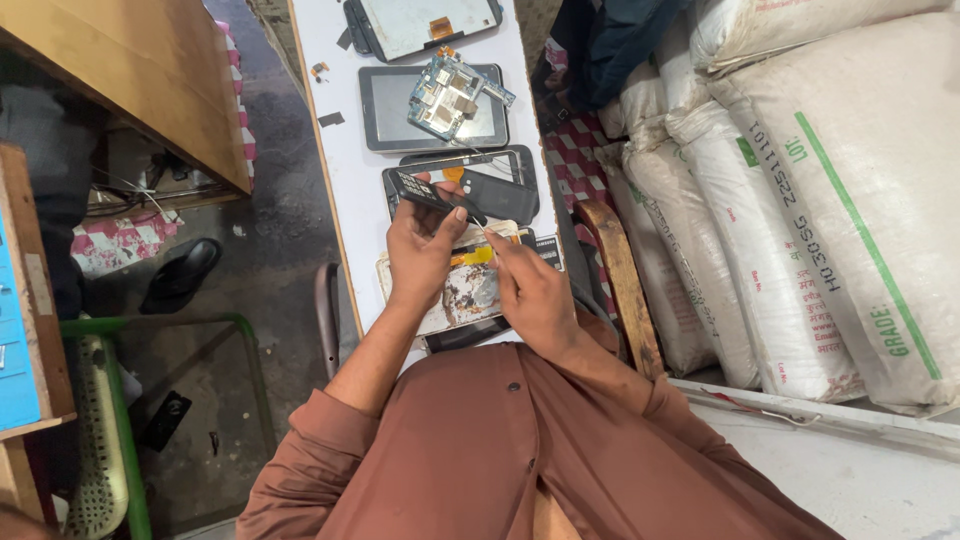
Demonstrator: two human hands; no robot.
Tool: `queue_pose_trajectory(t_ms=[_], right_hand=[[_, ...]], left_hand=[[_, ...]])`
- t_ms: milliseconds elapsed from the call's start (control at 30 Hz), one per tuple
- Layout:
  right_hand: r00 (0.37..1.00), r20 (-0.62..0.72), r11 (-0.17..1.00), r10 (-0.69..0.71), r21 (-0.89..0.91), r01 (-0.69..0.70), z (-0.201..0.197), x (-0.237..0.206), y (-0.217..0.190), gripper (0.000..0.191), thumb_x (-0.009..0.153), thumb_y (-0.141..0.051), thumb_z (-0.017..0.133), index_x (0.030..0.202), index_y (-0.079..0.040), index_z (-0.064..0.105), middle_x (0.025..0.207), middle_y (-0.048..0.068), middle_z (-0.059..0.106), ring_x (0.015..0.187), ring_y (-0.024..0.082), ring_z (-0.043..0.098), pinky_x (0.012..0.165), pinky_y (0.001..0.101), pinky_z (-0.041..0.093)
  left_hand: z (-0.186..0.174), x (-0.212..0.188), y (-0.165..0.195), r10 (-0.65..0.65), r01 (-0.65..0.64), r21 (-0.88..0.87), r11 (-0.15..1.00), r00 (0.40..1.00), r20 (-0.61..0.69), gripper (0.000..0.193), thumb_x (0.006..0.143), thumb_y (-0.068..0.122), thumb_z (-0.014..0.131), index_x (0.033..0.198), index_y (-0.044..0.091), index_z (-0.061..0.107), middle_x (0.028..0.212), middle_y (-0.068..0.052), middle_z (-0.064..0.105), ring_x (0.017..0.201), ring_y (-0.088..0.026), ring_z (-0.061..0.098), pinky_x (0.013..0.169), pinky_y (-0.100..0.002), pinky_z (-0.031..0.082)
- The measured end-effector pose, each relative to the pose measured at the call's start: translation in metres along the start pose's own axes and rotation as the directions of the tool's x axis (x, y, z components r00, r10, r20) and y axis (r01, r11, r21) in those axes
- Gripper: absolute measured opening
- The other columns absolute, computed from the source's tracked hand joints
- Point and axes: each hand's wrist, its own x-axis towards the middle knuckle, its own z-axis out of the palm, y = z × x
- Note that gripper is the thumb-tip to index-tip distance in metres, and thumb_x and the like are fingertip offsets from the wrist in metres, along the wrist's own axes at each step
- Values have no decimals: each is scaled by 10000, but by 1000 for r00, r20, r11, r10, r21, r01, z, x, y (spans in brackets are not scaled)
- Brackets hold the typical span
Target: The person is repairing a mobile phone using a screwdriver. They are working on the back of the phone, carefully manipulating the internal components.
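Landmark for all positions: the dismantled tablet back [462,292], lying worn and glue-stained on the white surface [352,180] directly in front of the seated person.

Nearest: right hand [532,292] rests over the right edge of the tablet back, grip closed around a thin pointed tool [484,236]; only its tip shows, so the tool's kind cannot be told. Left hand [420,250] sits above the left part of the tablet back, fingers wrapped around a small dark component [428,193], which is lifted clear of the surface and tilted, its far end out beyond the fingertips. A yellow strip [478,256] on the tablet back shows between the two hands.

Just beyond the tablet back: a dark tablet frame [500,195] with loose parts inside it. Farther on: a grey tablet [385,115] carrying a bare blue circuit board [446,96]. Farthest: a pale screen panel [410,25] at the surface's far end. To the right of the tablet back: stacked white sacks [800,200].

Risk, as judged: the tool tip works close to the left fingers, so a slip could nick them or scratch the component. The circuit board lies loose and could slide if the surface is jogged.
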Motion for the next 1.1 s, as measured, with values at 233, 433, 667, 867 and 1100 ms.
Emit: queue_pose_trajectory(t_ms=[233,433,667,867,1100], right_hand=[[988,90,992,127,-26,-125,-22,2,-5,339,1004,-30,604,1335,-81,656,990,123,750,846,234,765,707,332,601],[978,134,987,161,-12,-161,-30,6,-1,334,992,-46,610,1317,-86,675,969,117,760,845,225,773,739,330,604],[979,196,992,60,-122,-37,-46,22,2,291,962,-74,645,1246,-80,705,1006,154,758,884,313,745,769,382,597],[959,269,950,87,-311,1,-48,30,-7,282,929,-76,632,1196,-86,723,946,167,739,815,374,713,703,451,584],[977,181,898,114,-439,-24,-24,14,-13,319,946,-96,639,1261,-100,693,871,134,699,647,365,680,559,454,552]], left_hand=[[1,-1,2,-47,46,-110,993,999,-9,592,961,-62,645,1485,-34,372,1289,-109,625,1100,-133,626,880,-265,585],[1,-3,5,-31,31,-18,999,1000,3,597,958,-73,649,1493,-29,385,1297,-113,625,1104,-133,635,918,-265,586],[1,-4,3,16,-18,39,999,999,51,605,953,-92,662,1488,-31,386,1319,-124,619,1215,-162,622,1025,-280,551],[-3,-4,0,28,-30,14,999,996,89,609,954,-98,654,1493,-30,378,1330,-126,609,1241,-165,607,1057,-283,527],[-4,-3,1,15,-15,-5,1000,998,62,604,966,-91,658,1497,-37,375,1322,-110,612,1215,-146,610,1034,-269,532]])
